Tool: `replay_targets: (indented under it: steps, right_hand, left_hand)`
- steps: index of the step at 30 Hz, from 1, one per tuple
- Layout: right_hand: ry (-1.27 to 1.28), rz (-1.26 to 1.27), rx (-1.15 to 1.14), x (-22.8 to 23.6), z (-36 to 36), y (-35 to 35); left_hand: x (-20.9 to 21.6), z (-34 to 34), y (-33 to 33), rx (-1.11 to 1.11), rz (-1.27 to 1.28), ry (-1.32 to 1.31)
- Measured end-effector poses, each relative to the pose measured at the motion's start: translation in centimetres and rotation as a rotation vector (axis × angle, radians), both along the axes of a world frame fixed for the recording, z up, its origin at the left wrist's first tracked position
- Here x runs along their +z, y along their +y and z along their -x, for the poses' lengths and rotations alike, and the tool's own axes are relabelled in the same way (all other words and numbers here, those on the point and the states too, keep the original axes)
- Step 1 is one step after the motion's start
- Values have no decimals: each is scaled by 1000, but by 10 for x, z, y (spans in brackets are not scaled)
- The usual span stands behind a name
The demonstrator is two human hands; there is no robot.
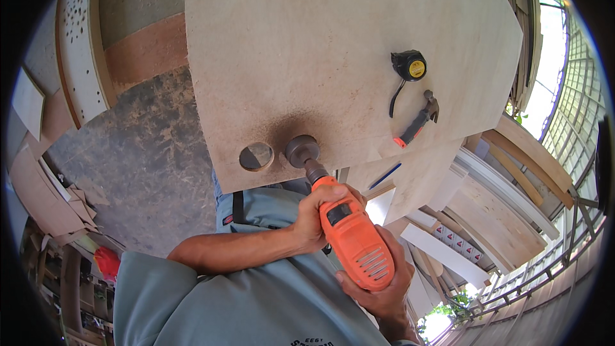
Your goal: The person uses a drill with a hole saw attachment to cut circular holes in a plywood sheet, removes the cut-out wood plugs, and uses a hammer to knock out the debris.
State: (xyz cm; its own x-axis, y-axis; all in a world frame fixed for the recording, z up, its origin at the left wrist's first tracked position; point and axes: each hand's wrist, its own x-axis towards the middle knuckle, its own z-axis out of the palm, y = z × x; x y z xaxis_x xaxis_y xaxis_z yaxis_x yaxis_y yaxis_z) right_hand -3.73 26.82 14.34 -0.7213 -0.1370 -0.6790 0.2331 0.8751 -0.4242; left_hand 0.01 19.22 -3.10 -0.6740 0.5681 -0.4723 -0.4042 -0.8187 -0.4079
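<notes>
An orange power drill (355,243) is held in both hands, its nose pointing at a plywood sheet (275,45). My left hand (314,214) is closed round the front of its body, just behind the chuck. My right hand (387,285) grips the rear end; the handle is mostly hidden beneath the drill. A round hole saw (301,152) on the drill meets the sheet near its close edge. How deep it sits I cannot tell. Dark sawdust (291,125) lies around it. Left of the hole saw, a round hole (256,156) goes through the plywood.
Right of the hole saw, a black tape measure (409,65) with a yellow label and a claw hammer (419,118) lie on the sheet. A blue stick-like tool (385,176) rests on a lower board. Stacked boards (493,211) stand at right; a stained floor (141,154) shows at left.
</notes>
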Motion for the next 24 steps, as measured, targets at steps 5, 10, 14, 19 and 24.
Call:
replay_targets:
  steps: [5, 10, 14, 19, 24]
  right_hand:
    - [-2, 11, 1, -2, 0, 3]
    - [-6, 51, -21, -4, 2, 5]
    - [49, 86, 50, -4, 6, 7]
    - [35, 87, 15, -6, 7, 7]
    - [48, 100, -15, -6, 6, 10]
  left_hand:
    - [-1, 0, 0, 13, -11, 9]
    - [0, 1, 1, -4, 10, -22]
    - [2, 3, 0, -9, 8, -50]
    - [2, 4, -1, -16, -11, -62]
    - [2, 5, 1, -6, -19, -88]
